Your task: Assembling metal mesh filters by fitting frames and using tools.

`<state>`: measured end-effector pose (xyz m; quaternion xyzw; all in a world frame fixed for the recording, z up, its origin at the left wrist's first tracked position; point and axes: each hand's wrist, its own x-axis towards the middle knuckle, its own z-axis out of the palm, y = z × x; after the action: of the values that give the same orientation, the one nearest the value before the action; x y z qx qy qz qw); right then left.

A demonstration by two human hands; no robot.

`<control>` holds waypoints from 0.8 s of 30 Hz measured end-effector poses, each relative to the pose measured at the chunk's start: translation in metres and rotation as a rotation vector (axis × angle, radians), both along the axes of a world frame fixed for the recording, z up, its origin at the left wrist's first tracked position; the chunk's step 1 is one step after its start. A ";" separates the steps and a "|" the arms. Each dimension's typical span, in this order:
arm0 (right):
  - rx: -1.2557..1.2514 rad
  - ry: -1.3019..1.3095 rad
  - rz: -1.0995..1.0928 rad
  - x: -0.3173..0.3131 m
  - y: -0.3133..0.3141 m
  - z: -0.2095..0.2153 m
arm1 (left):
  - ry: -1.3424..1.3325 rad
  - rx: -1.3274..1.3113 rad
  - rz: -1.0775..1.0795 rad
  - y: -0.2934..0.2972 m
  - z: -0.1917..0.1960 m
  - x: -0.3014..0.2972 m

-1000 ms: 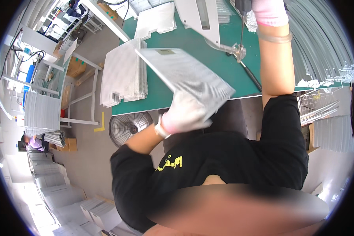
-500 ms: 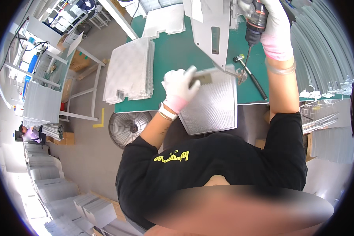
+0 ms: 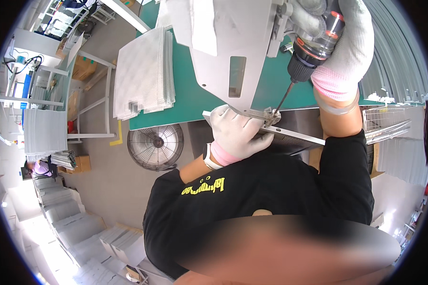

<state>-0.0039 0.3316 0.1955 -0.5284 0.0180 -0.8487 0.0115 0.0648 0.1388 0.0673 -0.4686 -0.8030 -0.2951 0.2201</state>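
My right hand (image 3: 349, 50), in a white knit glove with a pink cuff, is closed around a power drill (image 3: 303, 59). The drill's long bit slants down to a small metal jaw (image 3: 272, 117) at the tip of a grey tapered machine housing (image 3: 218, 71). Right under that jaw is the frame edge of a metal-framed mesh panel (image 3: 297, 136), tilted so its narrow side faces up. My gloved left hand (image 3: 237, 132) grips this frame just left of the jaw, thumb on the near side. Part of its fingertips is hidden behind the housing.
A stack of mesh sheets (image 3: 145, 73) lies on the green tabletop (image 3: 188, 102) to the left. Below the table edge stands a round floor fan (image 3: 156, 142). Long grey strips (image 3: 394, 52) are piled at the right, above a wire basket (image 3: 383, 126). Another person sits far left.
The panel has turned from its mesh face showing to edge up, under the jaw. My left hand has moved right and down onto its frame. The housing and drill appear closer.
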 end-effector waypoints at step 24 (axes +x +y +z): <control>0.454 -0.216 -0.235 0.038 -0.009 -0.051 | -0.265 0.149 -0.350 0.012 -0.036 0.008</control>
<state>0.0346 0.3227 0.1441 -0.4128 0.2677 -0.8700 0.0331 0.0726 0.1509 0.0311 -0.5403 -0.7075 -0.4461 0.0919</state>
